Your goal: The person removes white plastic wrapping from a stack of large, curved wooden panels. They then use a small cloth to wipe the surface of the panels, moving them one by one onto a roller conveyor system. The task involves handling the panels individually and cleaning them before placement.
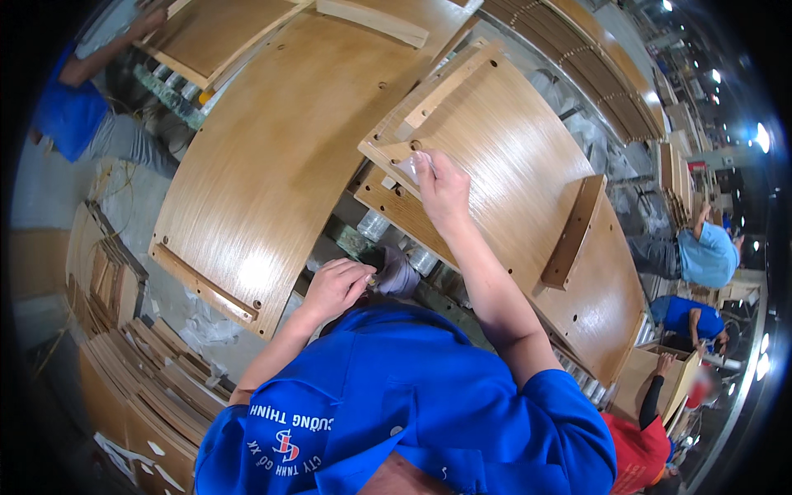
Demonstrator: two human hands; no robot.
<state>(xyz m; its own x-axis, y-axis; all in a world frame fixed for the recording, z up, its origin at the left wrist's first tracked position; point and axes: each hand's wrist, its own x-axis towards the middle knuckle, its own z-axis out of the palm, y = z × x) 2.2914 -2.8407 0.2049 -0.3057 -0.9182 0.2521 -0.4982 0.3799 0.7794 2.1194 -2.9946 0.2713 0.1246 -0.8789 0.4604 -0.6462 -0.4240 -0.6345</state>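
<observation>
My right hand (444,188) pinches a pale, thin, cloth-like piece (407,167) at the left corner of a varnished wooden panel (528,157). Holes dot this corner, and a light wooden strip (445,91) runs along the panel's far end. A brown wooden strip (575,235) stands across its near part. My left hand (334,289) is closed beside the near right edge of another wooden panel (264,148); whether something small is between its fingertips, I cannot make out.
Beneath the panels show a roller conveyor (422,261) and another board (404,216). Wooden pieces (157,363) are stacked at lower left. A co-worker in blue (74,115) handles a panel at far left. Several people work at right, one in a red shirt (635,454).
</observation>
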